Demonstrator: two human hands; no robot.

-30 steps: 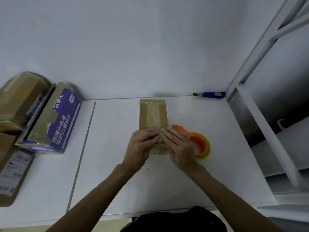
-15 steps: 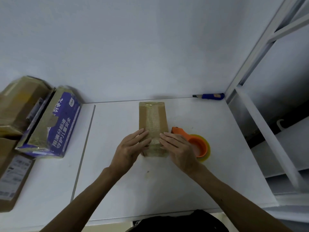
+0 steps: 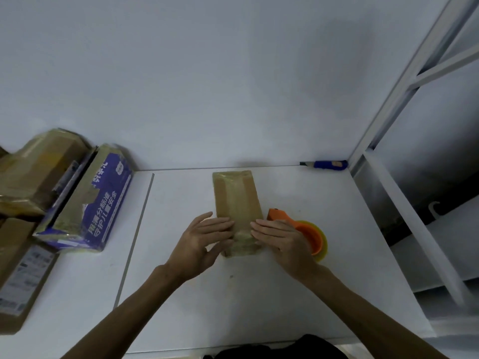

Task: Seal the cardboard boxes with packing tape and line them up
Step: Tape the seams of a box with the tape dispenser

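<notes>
"Two hands on the small cardboard box [image 3: 237, 200], then. How did they lie?"

"Flat. The left hand [image 3: 204, 242] and the right hand [image 3: 282, 242] both had straight fingers pressed on the near end of its top, one from each side, with a narrow gap between the fingertips. Neither was curled round anything."

"Where did the box sit?"

"On the white table [image 3: 285, 294], at the centre of the frame. Its long axis ran from the hands straight up the frame toward the wall, so most of its length lay beyond the fingertips."

"Which hand was nearer?"

"Neither; they were level at that lower end. For lining up, though, I judged the left hand better placed. The purple printed box [image 3: 103, 203] and the brown boxes [image 3: 33, 172] beside it were at the left edge of the frame, well apart from this one."

"And the tape dispenser [image 3: 311, 235]?"

"Orange, just right of the box, partly hidden behind the right hand. Whether the hand touched it, I could not tell."

"How did the box look?"

"Narrow, flat and brown. A glossy strip of clear tape [image 3: 234, 193] ran down the middle of the top along its length and folded over the near end, where it looked wrinkled. The seam seemed covered, so I took smoothing to be the step in hand."
</notes>
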